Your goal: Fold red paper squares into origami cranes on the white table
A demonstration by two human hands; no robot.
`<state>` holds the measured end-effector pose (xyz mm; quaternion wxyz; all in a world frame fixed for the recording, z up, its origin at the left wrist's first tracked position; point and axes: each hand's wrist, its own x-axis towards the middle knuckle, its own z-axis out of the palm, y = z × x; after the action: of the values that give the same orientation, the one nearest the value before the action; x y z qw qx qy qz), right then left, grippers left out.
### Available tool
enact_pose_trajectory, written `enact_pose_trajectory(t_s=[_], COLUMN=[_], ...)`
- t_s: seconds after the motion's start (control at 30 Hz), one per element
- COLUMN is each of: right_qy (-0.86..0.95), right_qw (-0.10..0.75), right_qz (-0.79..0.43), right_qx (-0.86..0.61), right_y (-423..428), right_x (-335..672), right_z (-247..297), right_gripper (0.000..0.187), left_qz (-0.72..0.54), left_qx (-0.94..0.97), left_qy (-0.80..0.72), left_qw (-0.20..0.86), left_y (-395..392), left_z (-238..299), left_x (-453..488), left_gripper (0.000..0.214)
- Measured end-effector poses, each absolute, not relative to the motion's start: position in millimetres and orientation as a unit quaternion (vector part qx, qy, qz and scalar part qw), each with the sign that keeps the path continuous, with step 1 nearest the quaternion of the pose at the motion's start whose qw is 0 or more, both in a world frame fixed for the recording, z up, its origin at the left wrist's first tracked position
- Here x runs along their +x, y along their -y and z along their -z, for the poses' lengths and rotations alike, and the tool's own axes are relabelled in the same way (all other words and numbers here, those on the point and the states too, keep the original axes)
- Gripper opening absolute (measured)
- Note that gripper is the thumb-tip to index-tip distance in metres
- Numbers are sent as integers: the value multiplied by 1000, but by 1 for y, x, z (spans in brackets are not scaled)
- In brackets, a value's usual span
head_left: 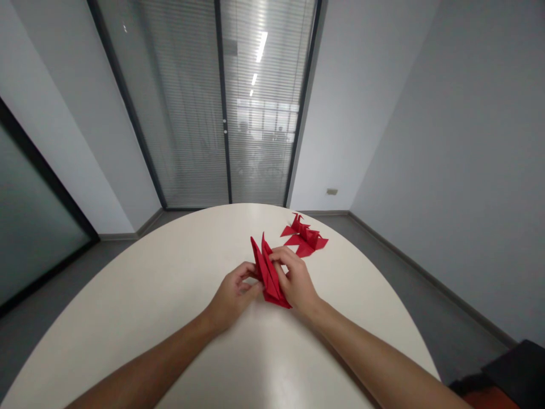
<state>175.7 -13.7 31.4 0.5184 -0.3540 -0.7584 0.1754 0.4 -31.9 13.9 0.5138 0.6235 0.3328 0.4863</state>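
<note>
Between my two hands is a piece of folded red paper (269, 278), its two narrow points standing up and away from me and its wider folds toward me. My left hand (237, 292) pinches its left side, thumb near the lower folds. On the other side my right hand (296, 278) grips the right flap with bent fingers. Just beyond my right hand, several finished-looking red paper cranes (304, 236) sit close together on the table, partly overlapping. Some fingertips are hidden behind the paper.
A round cream table (179, 272) spreads under my arms. Past its far edge stands a glass partition with blinds (187, 113). A wall socket (332, 192) shows at the back right. Something black and orange (506, 378) stands at the lower right.
</note>
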Motion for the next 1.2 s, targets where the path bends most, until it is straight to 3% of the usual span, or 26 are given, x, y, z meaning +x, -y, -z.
enact_pose_trajectory(t_s=[0.1, 0.33, 0.63, 0.77, 1.03, 1.2], right_qy=[734, 635, 750, 784, 741, 765], right_qw=[527, 571, 509, 469, 495, 470], right_qz=[-232, -349, -176, -177, -219, -178], right_qx=[-360, -385, -384, -365, -397, -403], right_y=[13, -3, 23, 35, 23, 23], right_x=[173, 178, 173, 166, 173, 173], right_z=[-31, -22, -41, -42, -31, -32], right_gripper=[16, 11, 15, 37, 17, 17], left_qz=[-493, -545, -553, -532, -544, -552], left_qx=[614, 578, 591, 618, 615, 599], left_qy=[-332, -323, -432, -446, -442, -450], left_qw=[518, 514, 399, 369, 361, 365], left_y=[30, 28, 27, 31, 31, 28], left_z=[-13, -18, -16, -18, -18, -18], left_x=[1, 5, 0, 0, 2, 1], left_gripper=[11, 22, 8, 12, 17, 19])
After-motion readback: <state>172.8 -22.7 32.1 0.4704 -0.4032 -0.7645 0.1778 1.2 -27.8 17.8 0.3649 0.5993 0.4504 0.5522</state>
